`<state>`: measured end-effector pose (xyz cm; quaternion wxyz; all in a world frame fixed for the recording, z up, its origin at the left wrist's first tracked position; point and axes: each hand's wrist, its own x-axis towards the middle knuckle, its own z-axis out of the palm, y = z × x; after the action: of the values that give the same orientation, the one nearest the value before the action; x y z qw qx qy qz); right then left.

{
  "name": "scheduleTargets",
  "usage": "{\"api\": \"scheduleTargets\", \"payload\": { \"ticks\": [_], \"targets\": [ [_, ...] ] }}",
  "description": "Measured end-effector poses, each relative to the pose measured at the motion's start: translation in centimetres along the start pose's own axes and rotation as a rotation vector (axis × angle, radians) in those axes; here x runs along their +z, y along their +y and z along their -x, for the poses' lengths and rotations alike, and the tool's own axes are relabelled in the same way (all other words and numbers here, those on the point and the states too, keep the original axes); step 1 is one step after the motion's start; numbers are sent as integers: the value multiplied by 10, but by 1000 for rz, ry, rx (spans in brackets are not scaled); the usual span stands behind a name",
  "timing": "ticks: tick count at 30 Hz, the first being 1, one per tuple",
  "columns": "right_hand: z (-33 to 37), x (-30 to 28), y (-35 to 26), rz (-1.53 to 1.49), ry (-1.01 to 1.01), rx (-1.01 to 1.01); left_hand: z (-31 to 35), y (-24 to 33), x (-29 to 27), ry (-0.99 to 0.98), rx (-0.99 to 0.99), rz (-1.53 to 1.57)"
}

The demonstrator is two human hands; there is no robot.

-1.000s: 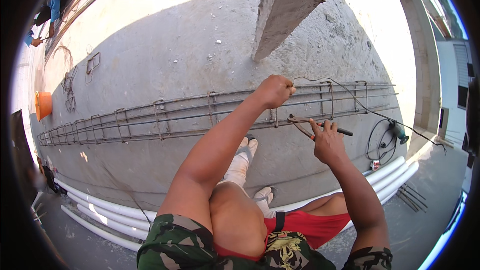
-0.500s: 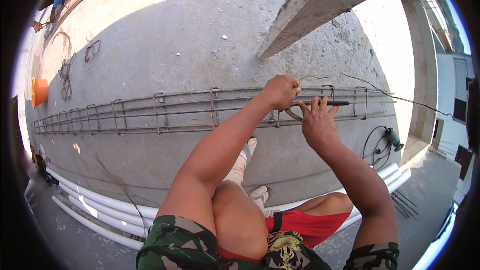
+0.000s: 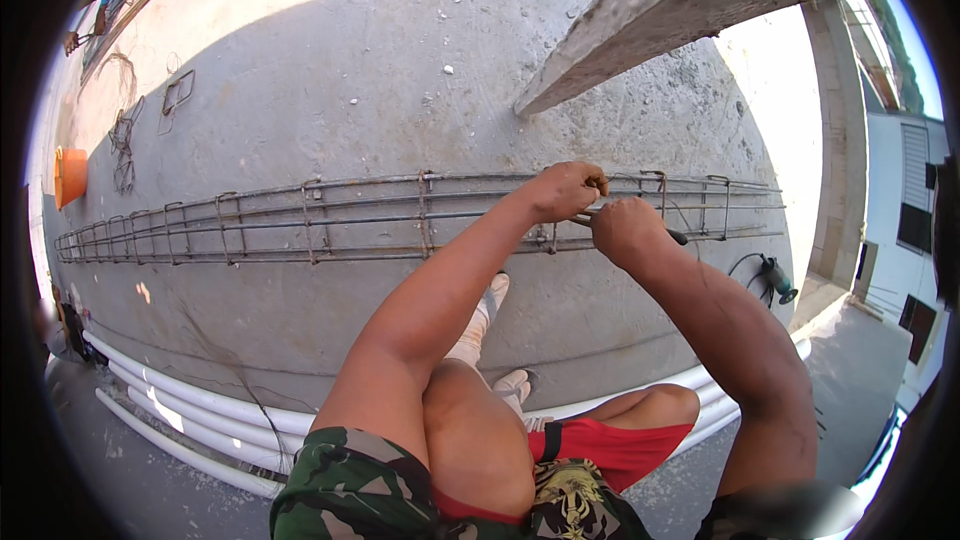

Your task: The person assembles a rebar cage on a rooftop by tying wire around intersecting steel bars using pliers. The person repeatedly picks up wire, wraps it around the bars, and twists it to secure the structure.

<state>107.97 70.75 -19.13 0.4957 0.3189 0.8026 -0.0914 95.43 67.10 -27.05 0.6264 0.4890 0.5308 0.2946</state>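
Observation:
A long, narrow rebar cage [image 3: 372,224] lies across the floor in front of me, its bars joined by rectangular stirrups. My left hand [image 3: 568,192] is above the cage's top bars, fingers curled and pinched on a thin wire [image 3: 684,217]. Close beside it, my right hand [image 3: 628,230] is closed round metal pincers with dark handles; one black handle end [image 3: 678,237] sticks out past the fist. The pincers' head is near my left fingertips, partly hidden, so I cannot tell what the jaws touch.
A rough concrete post [image 3: 600,50] rises beyond the cage. White pipes [image 3: 200,410] lie near my feet. An angle grinder [image 3: 778,280] with its cable rests at right. An orange bucket [image 3: 70,177] and loose stirrups [image 3: 178,92] are at left. Another person's hand [image 3: 72,42] shows far left.
My right hand has gone from spread fingers on the pincers to a closed grip, turning the handles downward. My left hand has lowered slightly. The wire's loose length has swung towards my right forearm.

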Motion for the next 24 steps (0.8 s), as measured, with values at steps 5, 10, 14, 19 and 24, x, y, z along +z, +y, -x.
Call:
{"api": "scheduleTargets", "payload": {
  "ticks": [5,10,14,19,24],
  "targets": [
    [-21,1,26,-64,116,-183,6,-26,19,-131,88,-73],
    [-28,-54,30,-257,-434,-42,5,-47,74,339,223,-135],
    [-38,-44,54,-429,-591,51,-12,-35,103,555,227,-183],
    [8,-47,23,82,18,-102,-20,-49,83,380,196,-182],
    [29,13,29,504,646,-184,-20,-32,69,77,191,-196]
  ]
}}
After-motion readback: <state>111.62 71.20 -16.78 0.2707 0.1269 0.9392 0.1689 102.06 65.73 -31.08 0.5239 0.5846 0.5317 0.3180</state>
